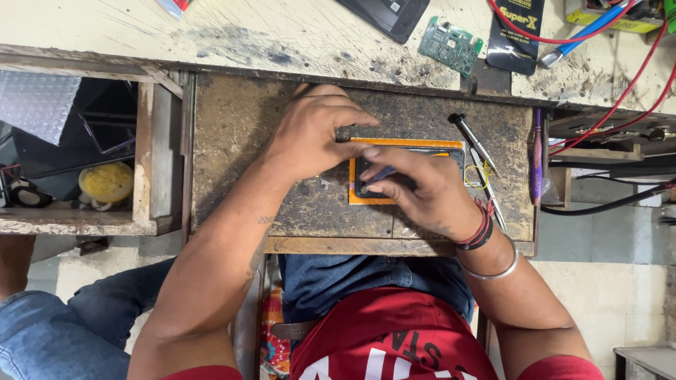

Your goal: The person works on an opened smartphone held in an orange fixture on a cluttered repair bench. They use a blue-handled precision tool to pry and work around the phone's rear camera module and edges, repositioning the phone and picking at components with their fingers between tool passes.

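1. The person sits at a worn wooden pull-out shelf [232, 134], and one phone [408, 172] in an orange-edged frame lies flat on it, right between the two hands, likely so both can work on it from above.
2. The left hand [310, 134] rests on the phone's left end, fingers curled and thumb stretched along the top edge; it looks to be pinning the phone down so it does not slide. It presses rather than clasps.
3. The right hand [422, 190] covers the phone's lower middle, fingers pinched narrow around a thin dark-blue tool [379, 174] whose tip sits against the phone. What kind of tool it is cannot be told.
4. Just right of the phone lie one screwdriver [473, 142] and one pair of tweezers [486, 183], laid within easy reach of the right hand.
5. One purple pen-like tool [537, 158] lies along the shelf's right edge.
6. Up on the scratched bench sit one green circuit board [451, 46] and one dark phone [386, 15], well apart from the hands.
7. Count of hands at work: two, both the person's own.
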Demonstrator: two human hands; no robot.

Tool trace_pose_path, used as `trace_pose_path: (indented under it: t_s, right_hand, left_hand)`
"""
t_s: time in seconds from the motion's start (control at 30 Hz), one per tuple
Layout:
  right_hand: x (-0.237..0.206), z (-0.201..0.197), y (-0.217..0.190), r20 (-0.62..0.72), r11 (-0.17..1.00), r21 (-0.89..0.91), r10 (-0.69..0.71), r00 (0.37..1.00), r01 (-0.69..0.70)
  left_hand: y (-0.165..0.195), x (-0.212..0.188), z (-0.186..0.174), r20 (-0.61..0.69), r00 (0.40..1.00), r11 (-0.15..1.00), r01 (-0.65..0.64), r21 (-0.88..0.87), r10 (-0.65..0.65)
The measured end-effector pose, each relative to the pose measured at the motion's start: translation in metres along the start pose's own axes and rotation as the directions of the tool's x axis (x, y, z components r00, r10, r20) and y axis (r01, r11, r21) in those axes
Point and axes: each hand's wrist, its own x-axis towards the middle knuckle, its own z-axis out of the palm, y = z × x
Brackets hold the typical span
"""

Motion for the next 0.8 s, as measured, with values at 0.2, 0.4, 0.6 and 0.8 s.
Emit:
trace_pose_path:
  t_s: [0.2,0.4,0.6,0.8]
  right_hand:
    - [0.005,-0.003,0.005,-0.441,0.957,0.289,0.169,0.881,-0.039]
    - [0.03,-0.003,0.013,-0.357,0.991,-0.094,0.058,0.932,-0.097]
    - [0.049,0.009,0.014,-0.287,0.989,-0.145,-0.009,0.958,-0.034]
    - [0.068,0.024,0.017,-0.244,0.985,-0.166,0.001,0.97,-0.043]
  left_hand:
    - [-0.016,-0.008,-0.009,-0.592,0.804,0.987,-0.131,-0.089,0.053]
    - [-0.01,-0.012,-0.023,-0.787,0.616,0.997,-0.053,-0.064,-0.018]
    - [-0.001,-0.014,-0.031,-0.836,0.545,0.995,-0.026,-0.091,-0.062]
    - [-0.001,-0.013,-0.033,-0.843,0.532,0.991,-0.052,-0.12,-0.075]
